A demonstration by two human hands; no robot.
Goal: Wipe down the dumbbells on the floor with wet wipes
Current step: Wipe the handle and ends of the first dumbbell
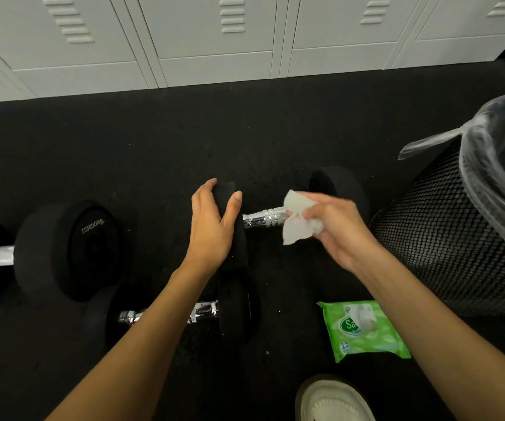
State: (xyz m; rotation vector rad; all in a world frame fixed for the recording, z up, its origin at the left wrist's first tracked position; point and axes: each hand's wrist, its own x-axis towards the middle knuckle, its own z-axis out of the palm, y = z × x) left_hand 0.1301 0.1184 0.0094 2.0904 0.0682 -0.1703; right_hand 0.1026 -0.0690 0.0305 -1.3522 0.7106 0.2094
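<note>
Three black dumbbells lie on the dark floor. The far one (264,219) has a chrome handle between two round heads. My left hand (213,226) grips its left head, thumb and fingers around the rim. My right hand (334,229) holds a crumpled white wet wipe (298,220) against the right part of that handle. A second dumbbell (236,311) lies nearer me, partly under my left forearm. A third dumbbell (69,250) sits at the left, its far end cut off by the frame edge.
A green pack of wet wipes (363,329) lies on the floor at the lower right. A black mesh bin (445,235) with a clear liner stands at the right. White lockers (214,41) line the far wall. My white shoe (333,401) shows at the bottom.
</note>
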